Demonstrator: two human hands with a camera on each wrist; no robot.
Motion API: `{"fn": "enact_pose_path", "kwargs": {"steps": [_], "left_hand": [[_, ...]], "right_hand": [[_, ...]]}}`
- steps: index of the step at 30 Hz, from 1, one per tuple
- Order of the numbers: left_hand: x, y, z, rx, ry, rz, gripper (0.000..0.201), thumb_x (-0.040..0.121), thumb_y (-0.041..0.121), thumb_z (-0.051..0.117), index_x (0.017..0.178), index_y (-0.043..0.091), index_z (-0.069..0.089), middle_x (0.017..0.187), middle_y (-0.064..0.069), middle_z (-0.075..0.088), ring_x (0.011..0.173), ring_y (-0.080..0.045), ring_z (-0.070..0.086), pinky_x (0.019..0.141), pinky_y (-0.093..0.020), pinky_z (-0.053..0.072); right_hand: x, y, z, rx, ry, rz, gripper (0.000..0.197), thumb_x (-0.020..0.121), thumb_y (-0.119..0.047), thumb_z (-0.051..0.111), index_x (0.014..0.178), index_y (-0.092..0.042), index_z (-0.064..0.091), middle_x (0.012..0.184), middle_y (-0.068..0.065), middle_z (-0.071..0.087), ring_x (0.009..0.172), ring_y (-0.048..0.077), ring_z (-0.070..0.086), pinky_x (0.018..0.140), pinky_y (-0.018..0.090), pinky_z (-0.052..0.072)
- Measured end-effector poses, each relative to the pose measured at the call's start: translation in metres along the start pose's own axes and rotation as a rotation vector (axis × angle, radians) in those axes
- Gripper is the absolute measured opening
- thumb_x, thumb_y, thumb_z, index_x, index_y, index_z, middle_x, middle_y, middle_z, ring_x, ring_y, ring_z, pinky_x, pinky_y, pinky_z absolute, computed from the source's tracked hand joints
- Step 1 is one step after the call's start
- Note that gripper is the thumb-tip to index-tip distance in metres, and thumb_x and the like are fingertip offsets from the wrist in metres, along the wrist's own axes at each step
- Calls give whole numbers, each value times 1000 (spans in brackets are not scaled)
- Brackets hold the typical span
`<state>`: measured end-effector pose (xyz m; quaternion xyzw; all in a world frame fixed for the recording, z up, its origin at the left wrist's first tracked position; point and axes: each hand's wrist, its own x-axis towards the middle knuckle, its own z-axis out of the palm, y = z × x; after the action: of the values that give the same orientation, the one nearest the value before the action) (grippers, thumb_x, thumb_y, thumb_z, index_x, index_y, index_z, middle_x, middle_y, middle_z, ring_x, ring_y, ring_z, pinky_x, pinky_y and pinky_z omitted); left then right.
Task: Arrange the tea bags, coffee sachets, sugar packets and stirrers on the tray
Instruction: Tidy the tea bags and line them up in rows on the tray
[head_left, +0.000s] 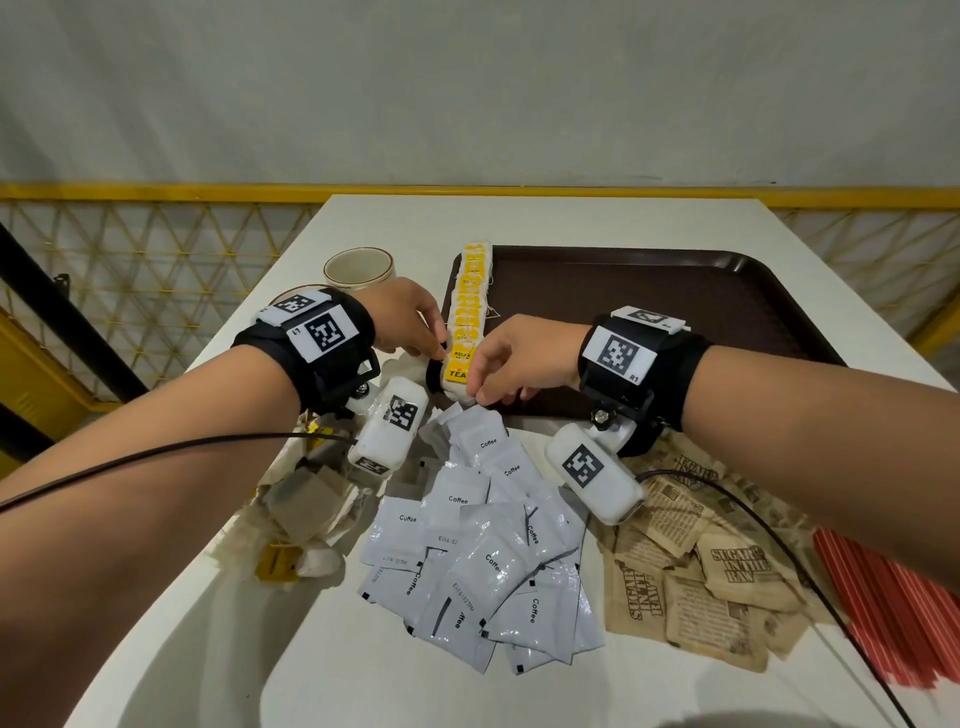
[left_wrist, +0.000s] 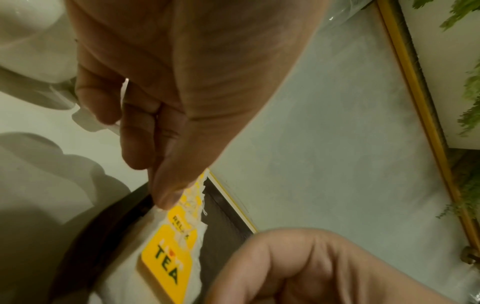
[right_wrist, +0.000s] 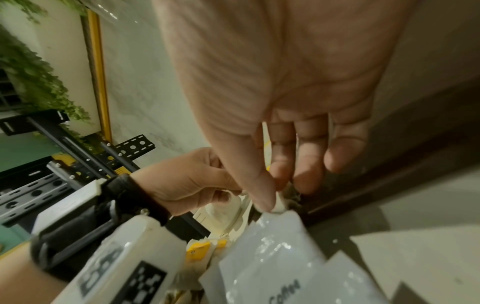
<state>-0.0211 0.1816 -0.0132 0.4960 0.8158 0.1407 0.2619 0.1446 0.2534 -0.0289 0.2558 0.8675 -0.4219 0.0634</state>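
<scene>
Evidently, the overlapping row of yellow-tagged white tea bags along the dark brown plastic tray's nine-o'clock edge is pinched at its near end by both hands — left, right — presumably to keep it straight.

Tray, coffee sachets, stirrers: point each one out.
tray (head_left: 649, 296), head view, bare dark floor.
coffee sachets (head_left: 488, 566), head view, middle of the white pile.
stirrers (head_left: 878, 608), head view, middle of the red bundle.

Head cam bright, edges warped, wrist cams dim, blurry
</scene>
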Motion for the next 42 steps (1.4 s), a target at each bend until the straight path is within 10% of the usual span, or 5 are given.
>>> {"fn": "enact_pose_path", "kwargs": {"steps": [14,20,28,33,42], "left_hand": [[1,-6,5,-255,162,13,13,87,4,62,95,5,71,98,-16,71,91,-24,67,91,-38,54],[3,-2,11,-197,182,26,22,88,6,62,108,6,71,104,-12,70,97,-24,67,90,-33,54],[-1,-1,7,-152,156,31,23,88,8,62,110,8,70,108,-10,69,98,-22,66,93,-33,52],[-43,-14,-23,-103,144,154,15,87,11,65,99,15,72,100,-3,72,88,-17,66,87,-24,50],[-112,-75,-38,428,-157,128,41,75,30,76,108,47,60,112,20,52,104,0,50,92,-27,46]], "right_hand": [[14,3,4,360,220,154,31,89,8,47,118,16,53,90,23,54,117,49,50,100,51,43],[26,-3,16,274,133,110,36,88,1,48,117,22,46,70,8,44,111,58,44,60,29,40],[31,1,13,237,210,189,37,83,-3,51,113,17,51,102,37,53,111,54,49,77,36,39],[16,-20,9,343,387,28,67,78,-4,59,142,-10,41,135,4,49,120,21,51,95,30,45],[1,-72,52,-466,-110,-263,71,85,-28,69,146,-20,34,147,1,41,132,16,40,104,25,33]]}}
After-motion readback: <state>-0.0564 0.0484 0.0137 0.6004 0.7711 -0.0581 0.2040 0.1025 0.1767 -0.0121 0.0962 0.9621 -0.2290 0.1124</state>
